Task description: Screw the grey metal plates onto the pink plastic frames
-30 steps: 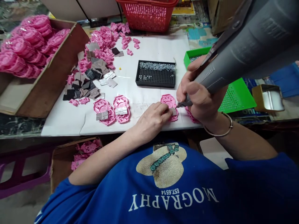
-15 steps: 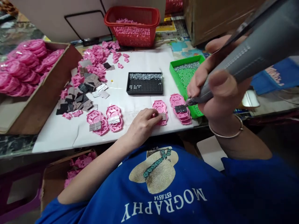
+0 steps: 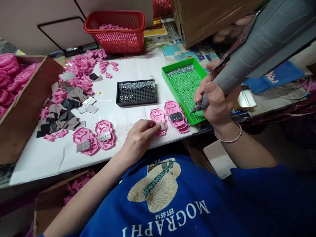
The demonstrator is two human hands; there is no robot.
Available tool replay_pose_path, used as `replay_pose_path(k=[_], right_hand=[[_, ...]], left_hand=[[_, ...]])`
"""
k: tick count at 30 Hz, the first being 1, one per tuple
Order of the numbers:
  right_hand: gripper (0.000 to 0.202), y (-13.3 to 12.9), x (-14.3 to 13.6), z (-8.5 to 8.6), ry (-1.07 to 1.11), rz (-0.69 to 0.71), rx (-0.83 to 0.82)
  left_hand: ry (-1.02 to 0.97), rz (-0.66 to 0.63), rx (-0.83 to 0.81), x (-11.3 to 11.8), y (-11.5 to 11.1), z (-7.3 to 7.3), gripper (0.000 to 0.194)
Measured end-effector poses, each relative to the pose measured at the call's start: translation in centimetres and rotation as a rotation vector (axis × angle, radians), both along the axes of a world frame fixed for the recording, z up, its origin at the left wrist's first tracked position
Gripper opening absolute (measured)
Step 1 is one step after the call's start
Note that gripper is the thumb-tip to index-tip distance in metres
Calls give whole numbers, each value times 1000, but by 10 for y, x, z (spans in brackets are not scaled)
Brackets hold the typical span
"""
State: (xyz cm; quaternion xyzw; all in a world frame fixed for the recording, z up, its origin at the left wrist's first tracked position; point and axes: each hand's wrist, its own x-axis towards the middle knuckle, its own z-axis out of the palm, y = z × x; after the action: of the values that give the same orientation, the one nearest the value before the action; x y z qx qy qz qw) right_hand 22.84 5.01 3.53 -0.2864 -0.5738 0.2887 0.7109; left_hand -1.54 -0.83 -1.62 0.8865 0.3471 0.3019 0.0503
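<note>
"Over the green tray point(image 3: 184, 87), what is held?"
"A grey power tool point(image 3: 247, 62), gripped by the right hand's point(image 3: 217, 100) fingers; on the table point(image 3: 129, 117), a pink casing point(image 3: 157, 115) is touched by the left hand point(image 3: 138, 138), its grip unclear"

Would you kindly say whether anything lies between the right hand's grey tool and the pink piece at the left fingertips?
Yes: stacked pink pieces topped by a dark plate, and the green tray's rim.

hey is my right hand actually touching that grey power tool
Touching. The head view shows your right hand wrapped around the lower part of the grey power tool, just above its tip.
</note>
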Motion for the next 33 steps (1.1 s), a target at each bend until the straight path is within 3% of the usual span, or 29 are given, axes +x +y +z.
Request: replay_pose_path(k=[18,26,31,33], right_hand=[[32,9,-1,-6,-28,-44,31],[26,4,-6,24,26,-26,82],[21,-12,-27,41,7,-68,127],[19,-20,-39,42,-18,-18,87]], left_hand=[[-11,6,8,1,0,-3,21],[-21,5,13,4,-1,-1,18],[-96,21,-50,5,-3,-4,17],[-139,32,-65,5,-4,-7,16]])
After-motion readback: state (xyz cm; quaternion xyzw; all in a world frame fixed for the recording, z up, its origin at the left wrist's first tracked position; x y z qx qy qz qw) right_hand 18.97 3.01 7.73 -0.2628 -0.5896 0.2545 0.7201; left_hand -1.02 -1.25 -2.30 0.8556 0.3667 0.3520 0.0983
